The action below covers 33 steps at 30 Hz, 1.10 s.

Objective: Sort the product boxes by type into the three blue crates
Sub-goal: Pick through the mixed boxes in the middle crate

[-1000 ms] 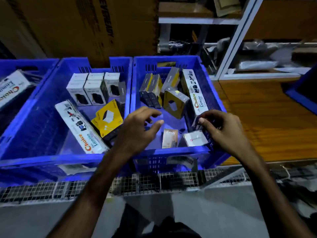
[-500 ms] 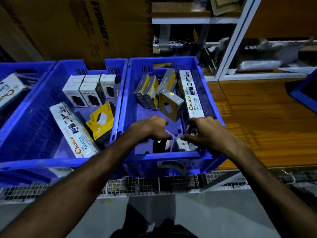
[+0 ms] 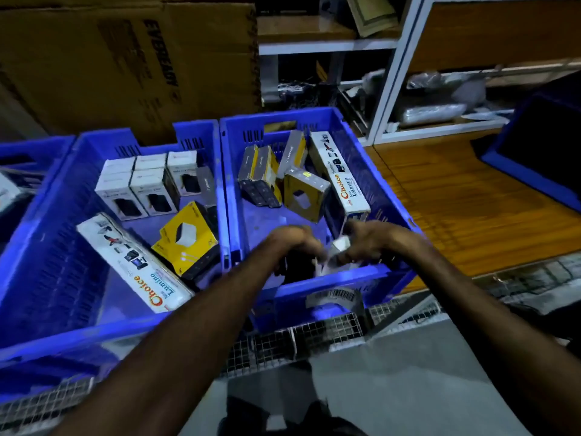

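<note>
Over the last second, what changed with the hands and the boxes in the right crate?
Both hands dropped to the near end of the right crate. The left hand, open above the floor before, now curls down over a dark box; the right hand has lifted the small white box off the floor. The other boxes, including the long Choice box and the middle crate's stock, stayed put.

Both hands reach into the near end of the right blue crate. The left hand curls over a dark box; the right hand pinches a small white box. The middle crate holds 1 long Choice box.
</note>
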Each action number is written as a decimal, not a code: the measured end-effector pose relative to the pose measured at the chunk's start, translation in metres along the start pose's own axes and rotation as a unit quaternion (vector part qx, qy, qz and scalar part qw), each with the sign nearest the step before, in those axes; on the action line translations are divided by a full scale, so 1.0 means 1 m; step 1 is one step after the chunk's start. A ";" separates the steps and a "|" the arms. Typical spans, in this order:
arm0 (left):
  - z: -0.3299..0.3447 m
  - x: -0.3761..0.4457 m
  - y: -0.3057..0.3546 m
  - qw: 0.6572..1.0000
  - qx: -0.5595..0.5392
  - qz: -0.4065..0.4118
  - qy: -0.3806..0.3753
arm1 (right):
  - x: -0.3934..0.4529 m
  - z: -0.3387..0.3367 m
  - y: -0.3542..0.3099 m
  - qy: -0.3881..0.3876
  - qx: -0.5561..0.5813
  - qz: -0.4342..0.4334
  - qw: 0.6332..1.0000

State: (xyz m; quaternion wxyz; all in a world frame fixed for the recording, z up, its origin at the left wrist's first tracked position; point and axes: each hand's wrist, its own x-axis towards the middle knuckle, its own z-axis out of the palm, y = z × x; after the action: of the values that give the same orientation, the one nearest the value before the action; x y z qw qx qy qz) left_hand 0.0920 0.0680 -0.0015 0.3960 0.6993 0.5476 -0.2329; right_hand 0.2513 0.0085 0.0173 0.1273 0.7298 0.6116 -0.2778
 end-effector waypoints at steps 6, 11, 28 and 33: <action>-0.030 -0.049 -0.043 0.931 -0.161 0.159 0.288 | -0.024 -0.029 0.008 0.246 0.124 -0.048 0.960; -0.029 -0.095 -0.097 0.778 -0.380 0.262 0.426 | -0.051 -0.028 -0.022 0.368 0.355 -0.153 0.845; -0.014 -0.177 -0.307 0.592 -0.540 0.142 0.582 | -0.041 0.010 -0.197 0.224 0.589 -0.248 0.736; -0.073 -0.139 -0.346 0.682 -0.372 0.084 0.624 | 0.005 -0.020 -0.245 0.296 0.331 -0.265 0.856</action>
State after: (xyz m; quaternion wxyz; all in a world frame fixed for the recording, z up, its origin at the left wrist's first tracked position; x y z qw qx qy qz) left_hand -0.2857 0.0764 0.0429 0.2086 0.5210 0.6482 0.5147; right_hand 0.0206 0.0772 0.0680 -0.3875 0.5866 0.6628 -0.2579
